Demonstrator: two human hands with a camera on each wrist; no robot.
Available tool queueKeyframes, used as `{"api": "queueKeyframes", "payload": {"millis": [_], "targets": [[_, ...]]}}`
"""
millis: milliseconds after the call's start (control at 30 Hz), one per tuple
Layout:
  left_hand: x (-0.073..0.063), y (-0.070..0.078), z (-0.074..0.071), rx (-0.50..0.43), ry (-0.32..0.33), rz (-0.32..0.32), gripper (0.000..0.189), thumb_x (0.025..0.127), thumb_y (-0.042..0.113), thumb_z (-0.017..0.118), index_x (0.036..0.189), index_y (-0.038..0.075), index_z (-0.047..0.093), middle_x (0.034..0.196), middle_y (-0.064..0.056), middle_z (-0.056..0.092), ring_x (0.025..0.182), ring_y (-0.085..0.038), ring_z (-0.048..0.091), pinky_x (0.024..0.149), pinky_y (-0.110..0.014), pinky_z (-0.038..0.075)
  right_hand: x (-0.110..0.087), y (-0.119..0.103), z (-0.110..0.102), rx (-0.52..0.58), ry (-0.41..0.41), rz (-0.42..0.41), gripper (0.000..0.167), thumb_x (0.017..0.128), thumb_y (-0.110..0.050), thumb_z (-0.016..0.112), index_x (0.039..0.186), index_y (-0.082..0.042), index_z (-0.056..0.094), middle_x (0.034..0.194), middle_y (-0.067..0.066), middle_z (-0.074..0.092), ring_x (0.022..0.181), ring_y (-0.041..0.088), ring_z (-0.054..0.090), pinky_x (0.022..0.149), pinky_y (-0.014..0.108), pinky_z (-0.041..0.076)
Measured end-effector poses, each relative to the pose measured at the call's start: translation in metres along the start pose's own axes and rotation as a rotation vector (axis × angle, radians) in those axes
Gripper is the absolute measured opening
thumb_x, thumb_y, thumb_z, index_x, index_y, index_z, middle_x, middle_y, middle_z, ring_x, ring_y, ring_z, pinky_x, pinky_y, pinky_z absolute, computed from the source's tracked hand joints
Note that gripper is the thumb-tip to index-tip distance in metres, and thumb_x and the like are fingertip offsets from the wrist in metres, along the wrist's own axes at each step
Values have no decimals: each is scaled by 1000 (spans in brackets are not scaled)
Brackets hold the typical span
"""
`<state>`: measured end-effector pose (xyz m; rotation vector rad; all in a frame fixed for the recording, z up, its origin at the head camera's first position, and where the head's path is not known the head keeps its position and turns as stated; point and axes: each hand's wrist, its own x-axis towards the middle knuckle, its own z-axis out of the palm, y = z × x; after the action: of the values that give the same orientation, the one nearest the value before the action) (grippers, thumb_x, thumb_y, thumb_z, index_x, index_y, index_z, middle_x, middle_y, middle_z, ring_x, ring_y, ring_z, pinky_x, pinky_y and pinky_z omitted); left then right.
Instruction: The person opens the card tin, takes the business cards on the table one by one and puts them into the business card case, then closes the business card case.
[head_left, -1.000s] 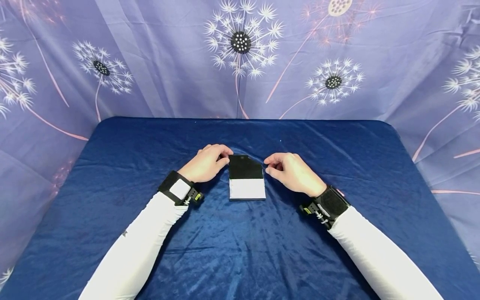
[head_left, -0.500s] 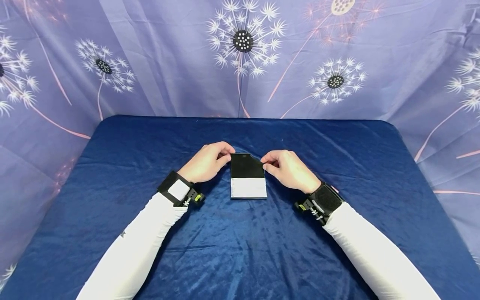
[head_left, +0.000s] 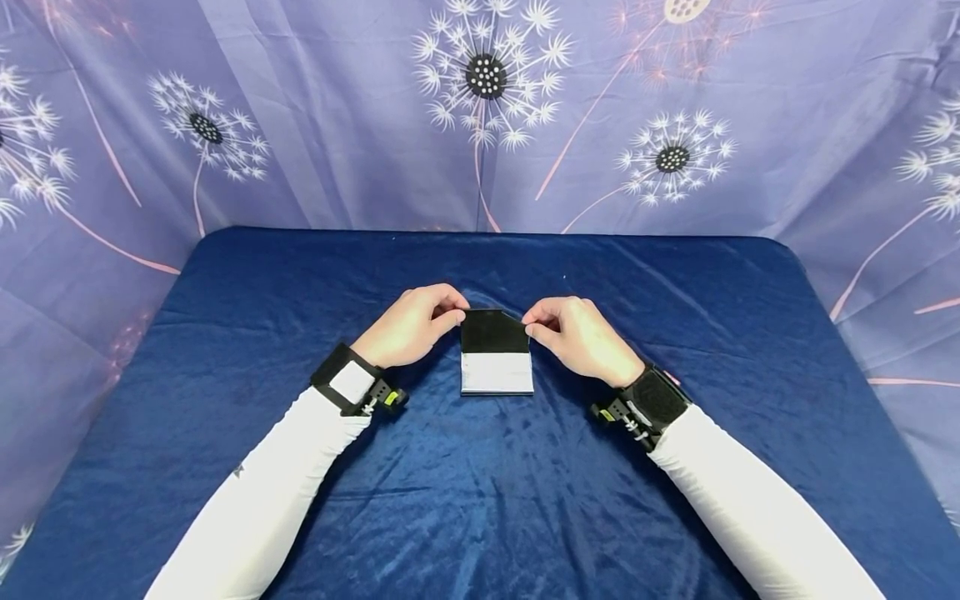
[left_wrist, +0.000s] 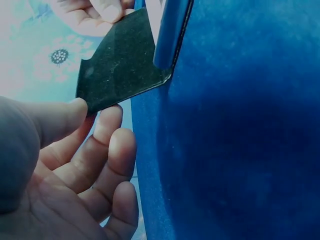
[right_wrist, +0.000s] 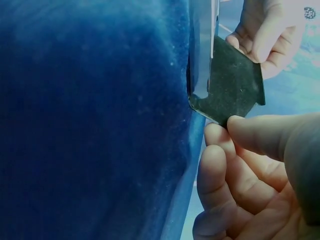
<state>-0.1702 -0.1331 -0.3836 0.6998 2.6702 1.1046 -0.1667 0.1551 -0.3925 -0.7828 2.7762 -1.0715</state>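
A small notepad-like block point(head_left: 497, 372) with a white top face lies on the blue cloth in the head view. Its black cover flap point(head_left: 493, 332), cut at a slant on one corner, is raised at the far side. My left hand point(head_left: 411, 327) pinches the flap's left edge near the far corner between thumb and forefinger. Opposite it, my right hand point(head_left: 581, 340) pinches the right edge by the slanted cut. Both wrist views show the flap point(left_wrist: 120, 62) standing off the block at an angle, a thumb on its inner face at each side.
Dark blue velvety cloth point(head_left: 480, 500) covers the table. Behind it hangs a lilac curtain point(head_left: 330, 108) with dandelion prints. Each wrist carries a black strap point(head_left: 347, 379) with a small camera mount.
My right hand has come left and taken hold of the flap's right edge. The flap has tilted up a little from lying back. The left hand stays at its side.
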Motion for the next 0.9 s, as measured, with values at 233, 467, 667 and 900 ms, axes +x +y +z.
{"api": "queueKeyframes", "payload": {"millis": [233,467,667,900], "targets": [[-7,3,-1,2,-3,4,19,111,20,60,123,11,71,107,-3,71,89,-19,62,82,-38,51,-4,-2,-2,7,-3,-6,8,103,-13,72,104,-13,80,89,-2,75,75,12,64,70,34,51],[-17,6,-1,-18,-9,30,17,111,21,61,121,13,72,104,-1,71,86,-17,61,79,-38,51,-10,-3,-2,8,4,-38,8,103,-12,72,103,-14,80,86,-3,73,73,12,61,69,32,49],[-26,8,0,-33,-29,81,14,109,19,64,118,13,73,102,0,70,82,-16,61,72,-38,50,-16,-4,-2,-13,0,-66,7,103,-14,73,104,-14,80,85,-8,68,71,12,59,67,31,48],[-30,7,0,16,-78,146,10,104,18,73,112,16,76,108,7,70,86,-11,62,74,-35,51,-24,-5,-4,4,-33,-54,8,102,-13,74,106,-17,80,92,-7,69,74,15,61,67,32,49]]}}
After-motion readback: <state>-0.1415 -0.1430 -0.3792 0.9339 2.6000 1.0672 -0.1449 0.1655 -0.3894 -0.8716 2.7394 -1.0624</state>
